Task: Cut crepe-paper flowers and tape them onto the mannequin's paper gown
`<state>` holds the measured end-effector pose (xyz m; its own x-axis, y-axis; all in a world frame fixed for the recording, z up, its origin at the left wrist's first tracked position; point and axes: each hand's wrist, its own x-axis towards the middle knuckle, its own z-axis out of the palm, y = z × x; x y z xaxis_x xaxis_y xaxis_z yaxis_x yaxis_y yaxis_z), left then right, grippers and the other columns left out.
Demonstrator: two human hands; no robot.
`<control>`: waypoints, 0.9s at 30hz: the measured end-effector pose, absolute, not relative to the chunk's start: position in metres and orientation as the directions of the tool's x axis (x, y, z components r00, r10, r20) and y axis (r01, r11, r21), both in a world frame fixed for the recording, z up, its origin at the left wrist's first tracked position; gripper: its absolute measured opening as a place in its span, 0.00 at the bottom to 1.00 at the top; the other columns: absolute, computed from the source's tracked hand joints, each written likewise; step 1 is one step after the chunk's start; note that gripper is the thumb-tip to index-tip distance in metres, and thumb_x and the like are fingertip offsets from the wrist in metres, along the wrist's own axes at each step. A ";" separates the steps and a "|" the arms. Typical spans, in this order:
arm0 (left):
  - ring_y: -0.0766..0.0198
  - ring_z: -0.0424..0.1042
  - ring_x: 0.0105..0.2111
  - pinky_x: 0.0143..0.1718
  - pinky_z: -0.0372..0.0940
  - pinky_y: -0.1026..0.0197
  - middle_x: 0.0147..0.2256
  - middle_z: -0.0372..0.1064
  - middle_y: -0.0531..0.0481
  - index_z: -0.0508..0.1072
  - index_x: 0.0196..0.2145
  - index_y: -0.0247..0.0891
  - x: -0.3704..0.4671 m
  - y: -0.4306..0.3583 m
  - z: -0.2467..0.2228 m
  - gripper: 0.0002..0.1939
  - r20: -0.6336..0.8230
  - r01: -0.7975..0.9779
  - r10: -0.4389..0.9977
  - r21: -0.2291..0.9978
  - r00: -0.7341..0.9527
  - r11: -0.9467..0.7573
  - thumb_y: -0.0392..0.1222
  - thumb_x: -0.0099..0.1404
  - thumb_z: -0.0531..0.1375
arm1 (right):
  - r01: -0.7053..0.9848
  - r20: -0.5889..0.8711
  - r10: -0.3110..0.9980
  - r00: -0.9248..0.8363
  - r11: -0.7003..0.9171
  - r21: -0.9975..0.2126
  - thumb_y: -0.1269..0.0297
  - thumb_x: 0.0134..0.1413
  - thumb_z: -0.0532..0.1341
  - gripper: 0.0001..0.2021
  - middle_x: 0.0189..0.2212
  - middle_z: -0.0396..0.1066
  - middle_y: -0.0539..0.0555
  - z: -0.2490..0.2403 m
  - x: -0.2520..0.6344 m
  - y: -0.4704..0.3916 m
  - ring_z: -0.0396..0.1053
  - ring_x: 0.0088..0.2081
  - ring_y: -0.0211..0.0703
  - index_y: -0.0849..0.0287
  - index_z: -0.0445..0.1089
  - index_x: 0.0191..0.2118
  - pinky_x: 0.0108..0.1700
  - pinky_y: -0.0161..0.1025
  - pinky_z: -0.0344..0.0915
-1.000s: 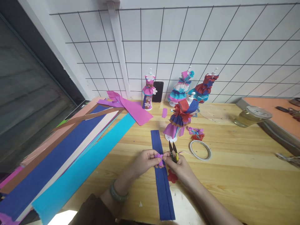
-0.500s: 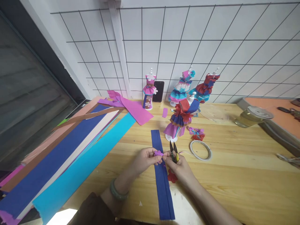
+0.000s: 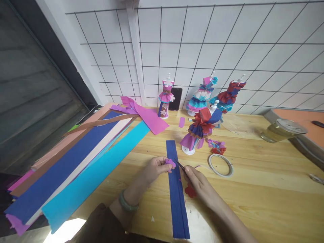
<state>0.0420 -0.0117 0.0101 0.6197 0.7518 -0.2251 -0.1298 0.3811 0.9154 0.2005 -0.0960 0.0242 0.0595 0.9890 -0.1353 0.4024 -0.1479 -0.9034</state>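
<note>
Now, in the head view, a purple paper flower (image 3: 170, 164) is held by the left hand (image 3: 155, 169), its thumb and fingers pinched together on the edge nearest the wrist, with the petals left exposed. Half a second ago the flower was being touched by the fingertips of both hands; since then the right hand (image 3: 198, 180) has been drawn a little away, and the scissors (image 3: 180, 164), earlier stood upright in its grip, have been tipped over towards the flower. Its fingers are closed around the handles; whether the blades are parted cannot be told. The flower is thus steadied by one hand alone, and the scissors, it may be judged, are better placed for its edge to be reached. It is held over the left side of a blue paper strip (image 3: 180, 216), laid lengthwise on the table (image 3: 141, 212). A red paper flower (image 3: 190, 191) is partly hidden by the right hand, and a tape roll (image 3: 230, 168) is seen beyond.
</note>
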 end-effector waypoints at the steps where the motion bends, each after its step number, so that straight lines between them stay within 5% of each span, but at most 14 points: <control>1: 0.65 0.67 0.33 0.37 0.62 0.61 0.31 0.70 0.46 0.72 0.29 0.32 0.041 -0.011 0.010 0.10 -0.207 -0.142 0.757 0.919 0.620 0.367 0.41 0.50 0.64 | 0.420 -0.138 0.990 0.037 -0.141 -0.897 0.49 0.58 0.43 0.20 0.22 0.58 0.49 0.025 0.202 -0.097 0.57 0.26 0.38 0.59 0.60 0.27 0.30 0.34 0.56; 27: 0.66 0.69 0.28 0.35 0.63 0.61 0.28 0.72 0.45 0.71 0.23 0.30 0.042 -0.013 0.015 0.11 -0.268 -0.065 0.678 0.904 0.684 0.423 0.41 0.45 0.66 | 0.375 -0.248 0.966 -0.066 -0.207 -0.904 0.48 0.57 0.44 0.20 0.19 0.56 0.47 0.029 0.202 -0.100 0.56 0.22 0.37 0.59 0.60 0.27 0.28 0.34 0.56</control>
